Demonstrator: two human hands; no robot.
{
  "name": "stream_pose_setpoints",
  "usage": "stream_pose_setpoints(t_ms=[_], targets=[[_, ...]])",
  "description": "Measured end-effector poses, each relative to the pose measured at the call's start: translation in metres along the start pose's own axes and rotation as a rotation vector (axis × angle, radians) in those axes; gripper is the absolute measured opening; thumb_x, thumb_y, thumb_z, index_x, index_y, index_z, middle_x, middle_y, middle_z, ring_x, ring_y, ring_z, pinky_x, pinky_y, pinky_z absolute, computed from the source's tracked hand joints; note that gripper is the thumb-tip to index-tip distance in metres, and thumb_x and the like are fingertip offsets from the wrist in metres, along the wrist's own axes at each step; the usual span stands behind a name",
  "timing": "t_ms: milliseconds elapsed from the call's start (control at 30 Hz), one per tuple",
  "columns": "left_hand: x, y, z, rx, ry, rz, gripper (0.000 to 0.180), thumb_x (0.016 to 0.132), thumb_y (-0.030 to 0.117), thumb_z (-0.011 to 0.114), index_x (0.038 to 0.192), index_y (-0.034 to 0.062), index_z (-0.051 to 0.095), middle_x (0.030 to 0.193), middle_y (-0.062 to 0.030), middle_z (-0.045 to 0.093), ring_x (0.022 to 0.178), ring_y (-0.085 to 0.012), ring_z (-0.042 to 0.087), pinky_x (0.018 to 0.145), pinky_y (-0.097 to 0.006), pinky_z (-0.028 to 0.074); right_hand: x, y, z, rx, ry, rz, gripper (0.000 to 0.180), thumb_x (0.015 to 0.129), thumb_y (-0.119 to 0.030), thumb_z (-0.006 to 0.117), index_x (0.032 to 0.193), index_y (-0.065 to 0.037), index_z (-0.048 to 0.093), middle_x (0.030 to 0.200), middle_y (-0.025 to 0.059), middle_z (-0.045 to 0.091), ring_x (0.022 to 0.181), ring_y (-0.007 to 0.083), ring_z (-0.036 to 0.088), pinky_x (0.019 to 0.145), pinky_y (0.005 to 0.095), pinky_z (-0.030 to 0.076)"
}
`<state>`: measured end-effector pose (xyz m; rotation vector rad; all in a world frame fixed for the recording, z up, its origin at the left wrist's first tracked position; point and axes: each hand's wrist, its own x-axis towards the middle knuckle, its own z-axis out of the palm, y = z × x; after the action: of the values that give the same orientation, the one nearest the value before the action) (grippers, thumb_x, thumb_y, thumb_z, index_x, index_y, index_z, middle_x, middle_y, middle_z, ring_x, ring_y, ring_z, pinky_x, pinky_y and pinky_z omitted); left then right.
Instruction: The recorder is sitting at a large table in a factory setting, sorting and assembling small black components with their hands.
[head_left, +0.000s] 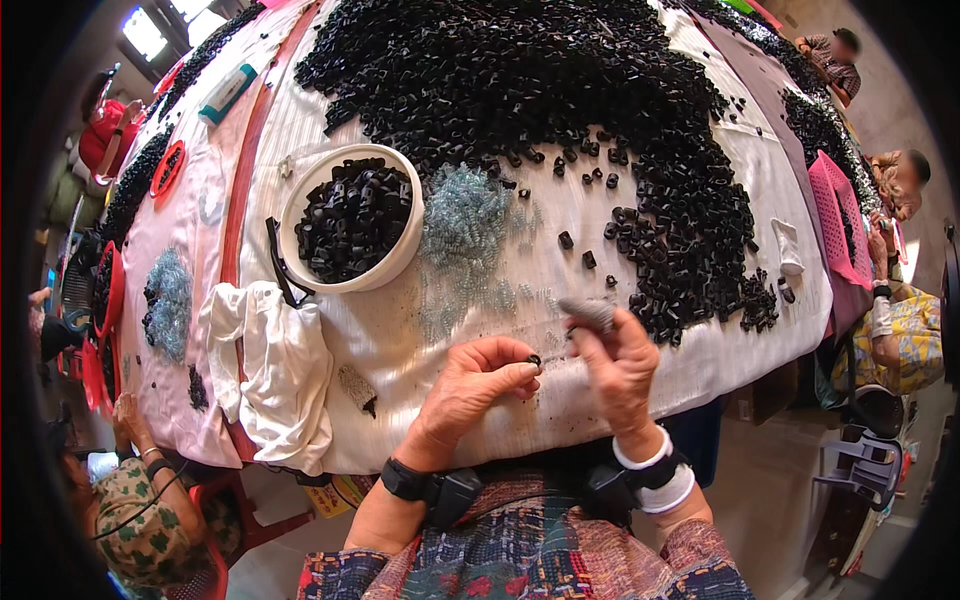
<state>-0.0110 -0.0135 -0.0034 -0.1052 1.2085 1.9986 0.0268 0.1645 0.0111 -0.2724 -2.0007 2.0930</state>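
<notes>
Near the front edge of the cloth-covered table, my left hand (pixel 468 382) pinches a small black plastic piece (pixel 534 360) between thumb and fingertips. Just to its right my right hand (pixel 622 378) is raised with bent, closed fingers, slightly blurred. A grey, fabric-like cover (pixel 587 314) sits at its fingertips, apparently around a finger; anything pinched there is too small to make out. Beyond my hands lies a pile of clear bluish beads or small clear parts (pixel 465 215), thinning out toward me. A large heap of black plastic pieces (pixel 500 70) spreads behind and to the right.
A white tub (pixel 402 255) of black pieces stands left of the clear parts. Beside it lie a black strap (pixel 280 260), a crumpled white cloth (pixel 285 390) and a small knitted scrap (pixel 357 388). A pink basket (pixel 832 220) stands at right. Other people sit around the table.
</notes>
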Motion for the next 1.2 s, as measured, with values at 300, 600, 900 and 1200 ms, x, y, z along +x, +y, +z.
stream_pose_setpoints(t_ms=[300,600,900,1200], targets=[[0.0,0.006,0.002,-0.153,0.028,0.034,0.016,0.085,0.003,0.062,0.101,0.0003,0.06,0.092,-0.011,0.066,0.082,-0.0183,0.066,0.07,-0.029,0.057,0.016,0.011,-0.034,-0.786,0.069,-0.402,0.029,0.069,0.011,0.063,0.097,0.001,0.059,0.082,0.0128,0.06,0.074,0.0271,0.058,0.065,0.0329,0.048],[0.002,0.016,0.001,-0.171,-0.007,0.044,0.016,0.085,0.004,0.063,0.101,0.0017,0.061,0.091,-0.0092,0.066,0.079,-0.0176,0.065,0.067,-0.029,0.057,0.033,0.003,-0.028,-0.94,-0.059,-0.646,0.034,0.064,0.011,0.06,0.096,-0.001,0.06,0.085,0.0119,0.059,0.082,0.0297,0.056,0.073,0.0368,0.047],[0.009,0.027,0.006,-0.167,-0.014,0.071,0.016,0.085,0.004,0.064,0.1,0.0013,0.061,0.09,-0.0087,0.066,0.077,-0.0169,0.065,0.066,-0.029,0.056,0.052,0.007,-0.03,-1.126,-0.176,-0.646,0.031,0.067,0.004,0.06,0.098,-0.002,0.058,0.087,0.0112,0.058,0.084,0.0284,0.056,0.076,0.0371,0.047],[0.014,0.036,0.022,-0.112,-0.037,0.09,0.016,0.086,0.004,0.062,0.101,0.0004,0.062,0.101,-0.0115,0.065,0.09,-0.0196,0.064,0.074,-0.031,0.055,0.039,-0.027,-0.014,-0.529,-0.118,-0.469,0.024,0.071,0.01,0.066,0.092,-0.001,0.06,0.077,0.0098,0.061,0.064,0.0193,0.059,0.059,0.0273,0.049]])
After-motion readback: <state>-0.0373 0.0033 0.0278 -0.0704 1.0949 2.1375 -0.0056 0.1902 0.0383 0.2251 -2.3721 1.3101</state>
